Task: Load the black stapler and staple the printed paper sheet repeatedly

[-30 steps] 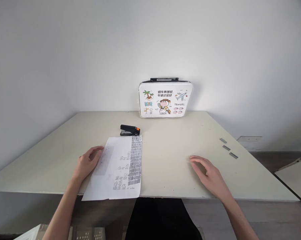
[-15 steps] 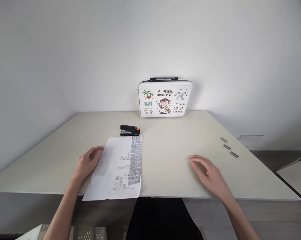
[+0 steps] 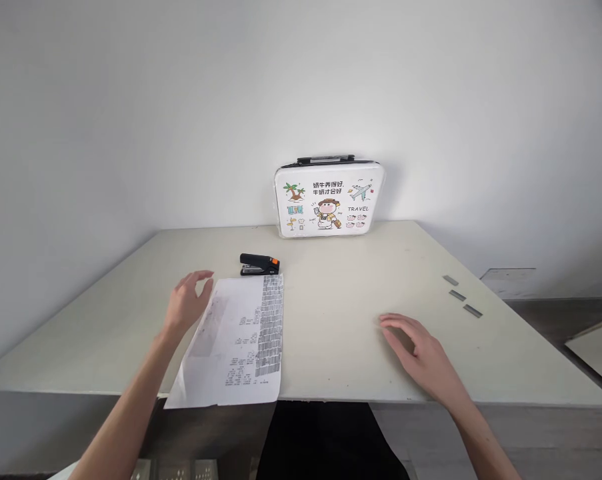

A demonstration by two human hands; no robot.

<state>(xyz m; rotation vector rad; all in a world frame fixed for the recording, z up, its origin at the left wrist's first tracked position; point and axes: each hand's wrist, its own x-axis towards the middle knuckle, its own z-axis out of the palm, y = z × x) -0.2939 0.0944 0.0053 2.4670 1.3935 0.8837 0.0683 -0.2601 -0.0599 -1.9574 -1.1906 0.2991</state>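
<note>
My left hand [image 3: 189, 300] is just over the left edge of a printed sheet of paper [image 3: 231, 340], its fingers apart and curved toward a black stapler [image 3: 259, 264] with an orange button. Nothing is in it. The paper lies flat on the table with its near edge hanging over the front, and its far edge is close to the stapler. On the right, my right hand [image 3: 415, 347] rests at the tabletop, thumb and fingers apart, holding nothing.
A white cartoon-printed case [image 3: 329, 203] with a black handle leans upright against the wall at the table's back. Several strips of staples [image 3: 457, 295] lie near the right edge of the pale table [image 3: 341, 293].
My left hand has moved forward and a little right, up along the paper's left edge toward the stapler. My right hand is almost unmoved. The view has shifted slightly.
</note>
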